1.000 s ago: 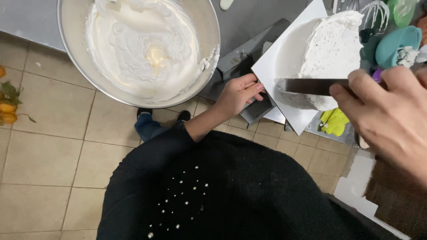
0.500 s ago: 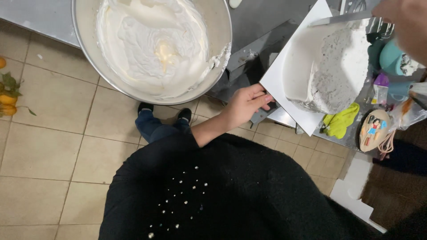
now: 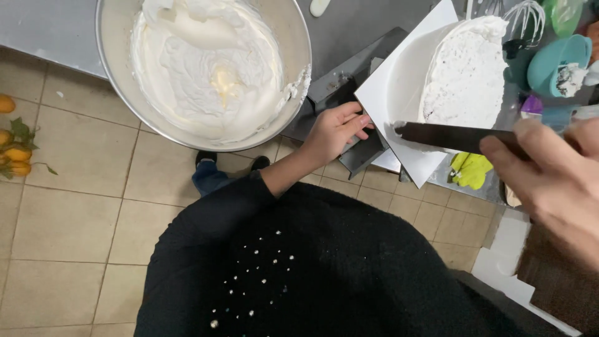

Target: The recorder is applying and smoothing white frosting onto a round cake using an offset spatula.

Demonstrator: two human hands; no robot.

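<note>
Steel bowl (image 3: 112,75) of whipped cream, upper left, top cut off. Frosted cake (image 3: 465,78) upper right on white board (image 3: 390,100). Right hand (image 3: 552,181), partly out of frame, grips spatula (image 3: 452,136); handle hidden. Left hand (image 3: 334,131) clasps the board's edge.

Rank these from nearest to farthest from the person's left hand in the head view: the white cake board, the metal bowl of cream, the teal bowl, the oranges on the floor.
1. White cake board: touching the left hand, at its fingertips.
2. Metal bowl of cream: just up-left of the hand.
3. Teal bowl: far right, past the cake.
4. Oranges: far left edge, on the floor tiles.
</note>
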